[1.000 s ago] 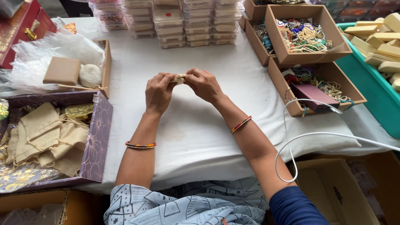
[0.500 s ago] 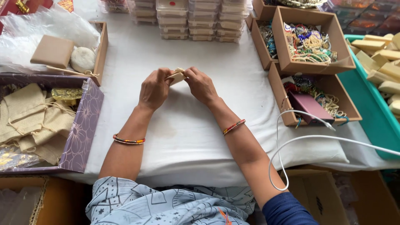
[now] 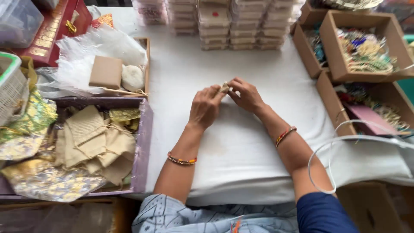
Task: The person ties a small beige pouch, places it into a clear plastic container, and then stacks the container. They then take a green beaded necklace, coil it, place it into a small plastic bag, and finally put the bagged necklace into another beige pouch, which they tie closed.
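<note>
Both hands meet above the white surface (image 3: 241,142): left hand (image 3: 206,108) and right hand (image 3: 246,95) pinch a small beige piece (image 3: 224,87) between fingertips (grip closed, detail unclear), well right of the purple tray (image 3: 144,146).

Small pale item (image 3: 224,87): mostly covered by my fingertips; I could not tell its kind. Cardboard boxes (image 3: 390,30), right: contents too tangled to sort out; far sides cut by frame. Stacked clear cases (image 3: 241,21): tops cropped. White basket (image 3: 10,86): cut by left edge.
</note>
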